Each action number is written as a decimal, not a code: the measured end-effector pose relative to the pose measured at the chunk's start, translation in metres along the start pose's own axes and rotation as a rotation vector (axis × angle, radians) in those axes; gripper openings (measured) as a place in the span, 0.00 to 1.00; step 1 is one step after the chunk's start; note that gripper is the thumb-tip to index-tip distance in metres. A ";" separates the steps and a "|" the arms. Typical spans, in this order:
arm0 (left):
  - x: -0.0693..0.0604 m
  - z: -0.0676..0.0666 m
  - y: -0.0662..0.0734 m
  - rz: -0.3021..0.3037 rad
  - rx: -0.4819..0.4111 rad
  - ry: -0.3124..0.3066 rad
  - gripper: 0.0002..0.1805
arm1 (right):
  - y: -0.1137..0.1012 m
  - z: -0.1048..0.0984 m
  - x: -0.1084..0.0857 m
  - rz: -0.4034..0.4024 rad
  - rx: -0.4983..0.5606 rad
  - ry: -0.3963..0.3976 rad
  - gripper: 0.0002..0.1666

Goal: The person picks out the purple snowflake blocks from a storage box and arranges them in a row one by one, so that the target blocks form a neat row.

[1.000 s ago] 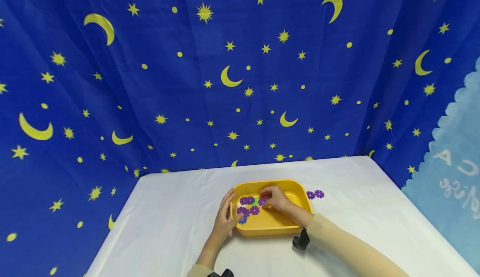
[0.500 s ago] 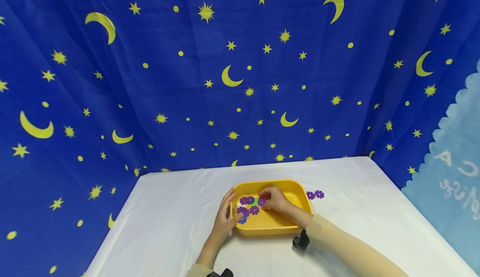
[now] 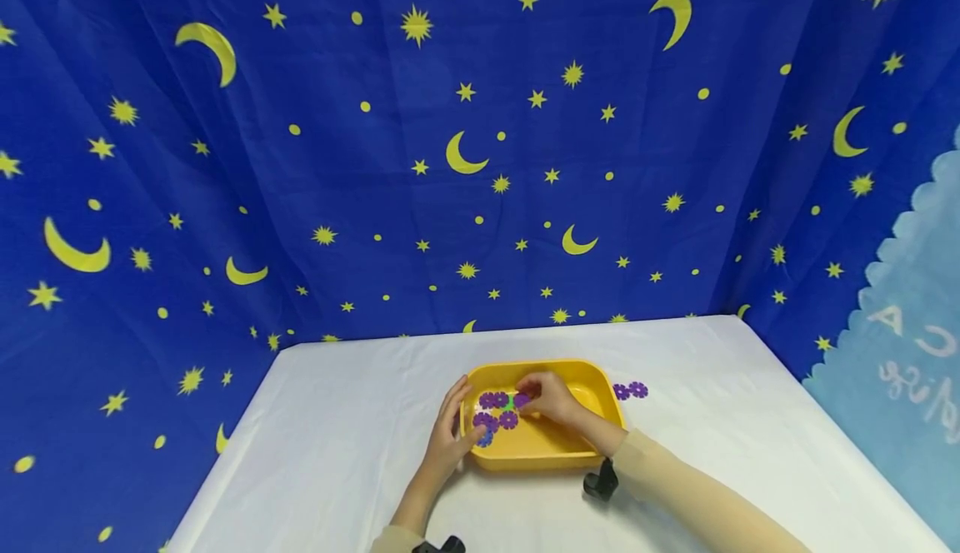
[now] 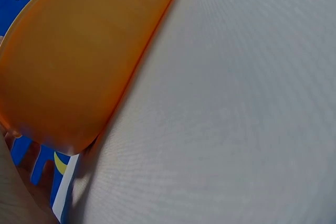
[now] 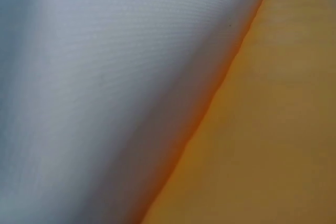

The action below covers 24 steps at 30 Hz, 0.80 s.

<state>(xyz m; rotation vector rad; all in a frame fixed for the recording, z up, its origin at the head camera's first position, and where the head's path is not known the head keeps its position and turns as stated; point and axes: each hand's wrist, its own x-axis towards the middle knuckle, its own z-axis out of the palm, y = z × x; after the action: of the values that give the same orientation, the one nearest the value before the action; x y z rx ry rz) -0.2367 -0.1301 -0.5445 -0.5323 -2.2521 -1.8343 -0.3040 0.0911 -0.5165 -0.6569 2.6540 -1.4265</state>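
1. We saw the yellow tray (image 3: 555, 438) resting on the white worktop (image 3: 360, 428).
2. We found the left hand (image 3: 447, 443) at the tray's left end, holding it with the thumb over the rim and the fingers along the outer wall.
3. We saw the right hand (image 3: 553, 396) inside the tray, near its middle, pinching a purple flower-shaped piece (image 3: 522, 401); we could not tell whether that piece touched the tray's floor.
4. In the tray's left part we made out several other purple pieces (image 3: 507, 420), a green piece (image 3: 509, 404) just left of the pinched one, and a blue piece (image 3: 485, 438) near the left thumb.
5. Just right of the tray, we noted two purple pieces (image 3: 637, 390) side by side on the worktop.
6. Behind the tray we saw a blue curtain (image 3: 390, 203) printed with yellow moons and stars, and well to its right a light-blue panel (image 3: 911, 303) with white lettering.
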 end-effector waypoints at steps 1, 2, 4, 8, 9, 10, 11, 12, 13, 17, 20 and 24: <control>0.000 0.000 -0.001 -0.005 0.006 0.001 0.37 | -0.001 0.000 0.000 0.002 0.006 0.001 0.18; 0.000 0.000 -0.002 -0.011 0.009 0.000 0.37 | -0.001 0.000 -0.001 -0.002 0.010 0.007 0.18; -0.001 0.000 -0.005 -0.014 0.015 -0.002 0.37 | -0.001 -0.001 -0.002 -0.008 0.016 0.017 0.17; 0.000 0.001 -0.008 -0.003 0.026 0.002 0.36 | -0.002 -0.002 -0.002 -0.021 0.044 0.040 0.16; 0.000 0.001 -0.008 -0.012 0.030 0.004 0.36 | -0.003 -0.002 -0.002 -0.021 0.053 0.046 0.16; 0.000 0.001 -0.008 -0.015 0.032 0.004 0.36 | -0.003 -0.003 -0.002 -0.025 0.062 0.054 0.16; 0.000 0.002 -0.008 -0.020 0.031 0.005 0.36 | -0.003 -0.004 -0.003 -0.023 0.069 0.064 0.16; 0.000 0.002 -0.008 -0.027 0.025 0.004 0.36 | -0.004 -0.004 -0.004 -0.022 0.074 0.075 0.16; 0.000 0.002 -0.008 -0.034 0.019 0.004 0.37 | -0.004 -0.005 -0.005 -0.020 0.075 0.090 0.16; -0.001 0.002 -0.007 -0.027 0.015 0.003 0.37 | -0.008 -0.006 -0.010 0.005 0.074 0.151 0.14; -0.001 0.002 -0.008 -0.022 0.033 0.004 0.37 | -0.011 -0.009 -0.015 0.036 0.081 0.196 0.12; 0.000 0.001 -0.008 -0.013 0.032 0.001 0.36 | -0.016 -0.015 -0.021 0.065 0.089 0.248 0.12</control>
<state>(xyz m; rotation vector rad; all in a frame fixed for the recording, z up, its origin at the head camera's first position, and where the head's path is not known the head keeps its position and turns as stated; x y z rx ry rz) -0.2398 -0.1299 -0.5517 -0.5123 -2.2859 -1.8008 -0.2836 0.1035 -0.4984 -0.4047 2.7399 -1.6972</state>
